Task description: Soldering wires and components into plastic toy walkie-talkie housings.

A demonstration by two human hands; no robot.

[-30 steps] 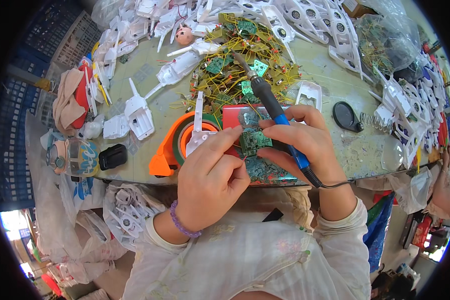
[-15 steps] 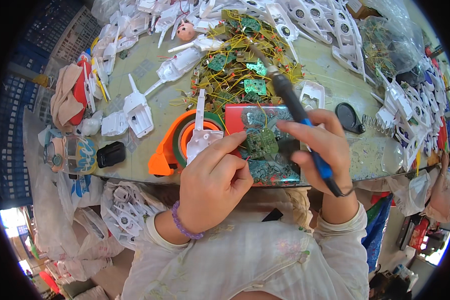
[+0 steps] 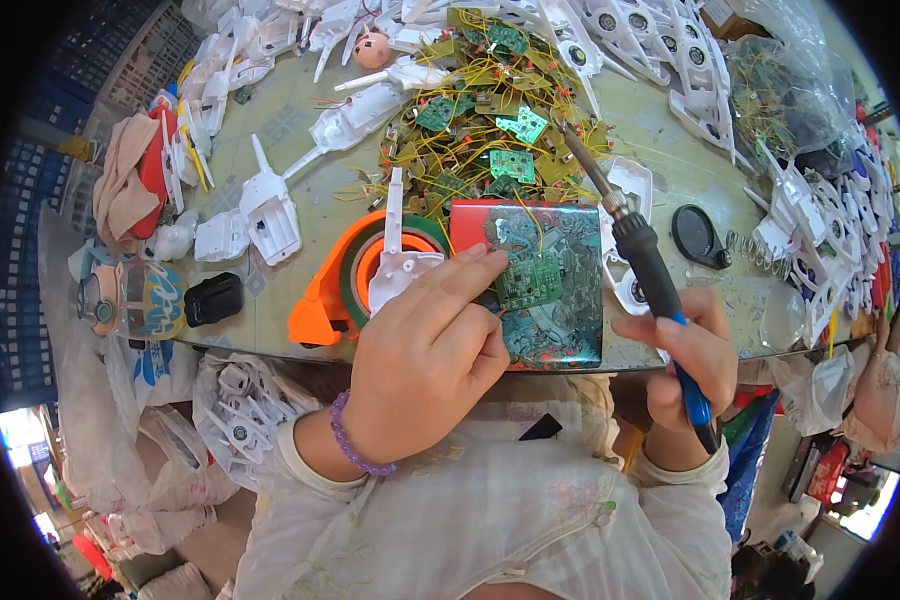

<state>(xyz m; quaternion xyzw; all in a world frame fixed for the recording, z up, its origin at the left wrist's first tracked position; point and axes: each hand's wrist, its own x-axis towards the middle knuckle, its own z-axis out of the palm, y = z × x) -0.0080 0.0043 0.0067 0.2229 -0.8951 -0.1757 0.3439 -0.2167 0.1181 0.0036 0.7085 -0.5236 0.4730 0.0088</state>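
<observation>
A soldering iron (image 3: pixel 638 240) with a black grip and blue handle is held in my right hand (image 3: pixel 698 365), its metal tip slanting up and left toward the wire pile. My left hand (image 3: pixel 420 360) lies by the left edge of a green circuit board (image 3: pixel 530 279), its forefinger stretched to the board's corner. Its other fingers curl inward, and whatever they may pinch is hidden. Under the board is a flat red box with a dark, stained top (image 3: pixel 570 335). Beside my left hand a white plastic housing (image 3: pixel 398 280) rests on an orange tape dispenser (image 3: pixel 320 318).
Beyond the box stands a heap of circuit boards with yellow wires (image 3: pixel 480 130). White plastic shells (image 3: pixel 270 215) lie at left, with more piled at the back and right. A round black lid (image 3: pixel 698 235), a metal spring (image 3: pixel 755 250) and a black case (image 3: pixel 213 300) are on the table.
My right hand has drawn back down and right with the soldering iron, away from the board. My left forefinger has shifted slightly up along the board's left side.
</observation>
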